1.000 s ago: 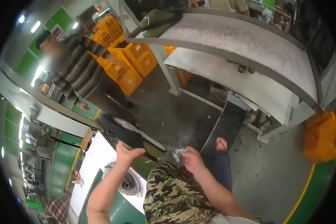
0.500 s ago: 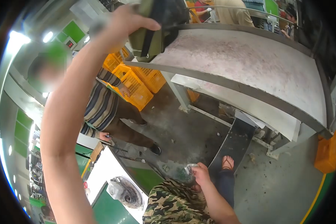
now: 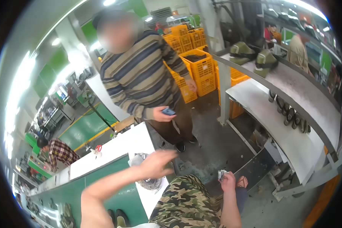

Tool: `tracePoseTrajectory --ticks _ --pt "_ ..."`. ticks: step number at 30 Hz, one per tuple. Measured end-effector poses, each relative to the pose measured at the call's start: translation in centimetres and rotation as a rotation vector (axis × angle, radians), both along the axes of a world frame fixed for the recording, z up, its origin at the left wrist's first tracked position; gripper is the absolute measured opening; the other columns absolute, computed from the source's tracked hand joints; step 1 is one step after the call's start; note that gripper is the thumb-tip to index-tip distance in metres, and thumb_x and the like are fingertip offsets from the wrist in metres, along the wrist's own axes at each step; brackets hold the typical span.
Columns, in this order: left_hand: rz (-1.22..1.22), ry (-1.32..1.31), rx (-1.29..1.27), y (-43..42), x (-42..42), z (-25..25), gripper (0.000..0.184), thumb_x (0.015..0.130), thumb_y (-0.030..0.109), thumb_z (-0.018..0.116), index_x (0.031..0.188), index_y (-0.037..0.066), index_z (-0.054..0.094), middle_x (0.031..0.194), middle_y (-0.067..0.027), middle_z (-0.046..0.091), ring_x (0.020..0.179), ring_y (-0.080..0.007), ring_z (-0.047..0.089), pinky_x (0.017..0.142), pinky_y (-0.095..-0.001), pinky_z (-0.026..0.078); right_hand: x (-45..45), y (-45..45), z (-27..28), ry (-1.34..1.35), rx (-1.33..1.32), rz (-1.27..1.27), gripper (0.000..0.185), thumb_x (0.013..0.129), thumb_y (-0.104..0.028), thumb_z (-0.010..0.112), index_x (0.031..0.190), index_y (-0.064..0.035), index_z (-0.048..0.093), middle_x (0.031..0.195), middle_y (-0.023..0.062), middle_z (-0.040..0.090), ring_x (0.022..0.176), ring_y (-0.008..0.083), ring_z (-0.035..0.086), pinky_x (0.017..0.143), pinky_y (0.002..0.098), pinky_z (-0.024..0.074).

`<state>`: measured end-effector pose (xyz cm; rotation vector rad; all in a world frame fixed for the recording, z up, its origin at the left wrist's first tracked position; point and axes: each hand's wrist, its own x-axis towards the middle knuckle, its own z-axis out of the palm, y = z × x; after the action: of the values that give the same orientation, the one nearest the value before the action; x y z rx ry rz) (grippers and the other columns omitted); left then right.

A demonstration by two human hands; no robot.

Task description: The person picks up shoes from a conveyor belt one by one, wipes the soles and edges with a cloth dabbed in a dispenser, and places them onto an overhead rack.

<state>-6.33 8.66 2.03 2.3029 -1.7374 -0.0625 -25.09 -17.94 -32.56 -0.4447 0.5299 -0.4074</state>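
Taking the clock face from the middle of the view, the right hand (image 3: 228,181) is toward five o'clock. Its fingertips pinch a crumpled silvery wad (image 3: 221,174), which sticks out from them toward ten o'clock. The wad's long axis seems to run from one to seven o'clock, though it is small and partly covered by the fingers. Just below it, toward five o'clock, shows a sandalled foot (image 3: 242,182).

The left hand (image 3: 156,164), between six and seven o'clock, has its fingers spread, with nothing visible in its grasp; they point toward two o'clock. In this view it crosses over a grey bundle (image 3: 151,185) on the white table (image 3: 119,146); I cannot tell whether they touch. The bundle's long axis runs roughly from eleven to five o'clock, its middle hidden by the hand. Farther along the table, toward eight o'clock, lie red scissors (image 3: 98,148).

Toward two o'clock, two green shoes (image 3: 242,52) (image 3: 266,61) rest side by side on the rack's (image 3: 315,85) upper shelf. The nearer one's long axis runs from about seven to one o'clock; the toe end is unclear. A row of smaller shoes (image 3: 288,114) occupies the lower shelf at three o'clock. Toward eleven o'clock, a person in stripes (image 3: 144,72) holds a blue phone (image 3: 168,111).
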Motion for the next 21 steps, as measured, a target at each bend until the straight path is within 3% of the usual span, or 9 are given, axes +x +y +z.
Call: tracePoseTrajectory --ticks 2,4,7,8,10,11,13,16,21 --pt "0.610 0.209 0.456 13.4 0.7 -5.6 0.065 0.070 0.029 0.077 0.126 0.004 0.057 0.123 -0.0165 0.063 0.116 -0.0312 0.059 0.096 -0.0419 0.049 -0.2 2.1 1.5 0.007 0.010 0.041 0.014 0.076 -0.004 0.056 0.082 -0.0163 0.054 0.091 0.0056 0.067 0.081 0.0238 0.066 0.063 0.0446 0.0518" --pt "0.936 0.124 0.486 32.3 1.3 -16.9 0.079 0.065 0.049 0.082 0.127 0.006 0.059 0.129 -0.0165 0.061 0.119 -0.0334 0.058 0.100 -0.0414 0.048 0.2 4.4 3.2 -0.033 -0.004 0.114 0.013 0.076 -0.005 0.057 0.081 -0.0171 0.054 0.089 0.0046 0.065 0.080 0.0244 0.064 0.063 0.0468 0.0504" --pt "1.376 0.288 0.558 49.2 -4.6 -24.3 0.081 0.057 0.057 0.082 0.115 0.002 0.067 0.115 -0.0220 0.066 0.108 -0.0366 0.063 0.092 -0.0440 0.051 1.7 7.6 6.1 -0.092 0.009 0.251 0.009 0.075 -0.009 0.060 0.077 -0.0133 0.053 0.087 0.0049 0.061 0.076 0.0240 0.059 0.067 0.0445 0.0476" --pt "1.433 0.494 0.558 48.4 -7.7 -20.4 0.079 0.057 0.057 0.082 0.111 0.001 0.068 0.110 -0.0222 0.068 0.105 -0.0362 0.064 0.090 -0.0433 0.052 2.5 9.1 7.4 -0.122 -0.021 0.304 0.008 0.076 -0.009 0.060 0.078 -0.0124 0.053 0.087 0.0048 0.061 0.075 0.0236 0.059 0.066 0.0446 0.0474" --pt "1.508 0.553 0.643 53.2 -12.8 -26.4 0.079 0.055 0.060 0.082 0.103 -0.002 0.069 0.108 -0.0228 0.068 0.103 -0.0358 0.065 0.087 -0.0444 0.052 3.9 11.4 8.3 -0.170 -0.007 0.409 0.010 0.079 -0.008 0.064 0.083 -0.0117 0.055 0.089 0.0059 0.063 0.080 0.0252 0.063 0.069 0.0452 0.0510" --pt "1.490 0.748 0.583 55.8 -14.7 -30.5 0.079 0.056 0.061 0.082 0.101 -0.002 0.069 0.109 -0.0229 0.068 0.106 -0.0356 0.064 0.090 -0.0446 0.051 4.7 12.4 8.9 -0.167 -0.049 0.465 0.011 0.080 -0.008 0.065 0.088 -0.0105 0.057 0.089 0.0071 0.065 0.082 0.0279 0.065 0.070 0.0465 0.0532" --pt "1.562 0.772 0.422 53.4 -18.8 -31.1 0.084 0.057 0.055 0.085 0.115 -0.001 0.063 0.113 -0.0213 0.067 0.108 -0.0356 0.063 0.093 -0.0434 0.050 5.9 14.3 9.7 -0.126 -0.101 0.538 0.014 0.081 -0.010 0.065 0.092 -0.0097 0.057 0.089 0.0084 0.065 0.081 0.0312 0.066 0.070 0.0462 0.0531" --pt "1.690 0.505 0.474 50.5 -21.1 -32.6 0.098 0.058 0.043 0.090 0.133 0.000 0.044 0.116 -0.0192 0.064 0.109 -0.0357 0.063 0.095 -0.0419 0.051 7.9 17.4 10.4 -0.129 -0.126 0.634 0.011 0.081 -0.010 0.064 0.088 -0.0091 0.055 0.088 0.0085 0.064 0.079 0.0300 0.063 0.072 0.0429 0.0515" --pt "1.964 0.738 0.426 48.7 -19.1 -31.7 0.095 0.058 0.039 0.092 0.128 -0.005 0.047 0.115 -0.0219 0.065 0.108 -0.0347 0.064 0.092 -0.0427 0.053 11.1 21.9 12.4 -0.131 -0.164 0.741 0.008 0.082 -0.009 0.061 0.084 -0.0085 0.053 0.086 0.0089 0.064 0.079 0.0258 0.063 0.073 0.0416 0.0513"
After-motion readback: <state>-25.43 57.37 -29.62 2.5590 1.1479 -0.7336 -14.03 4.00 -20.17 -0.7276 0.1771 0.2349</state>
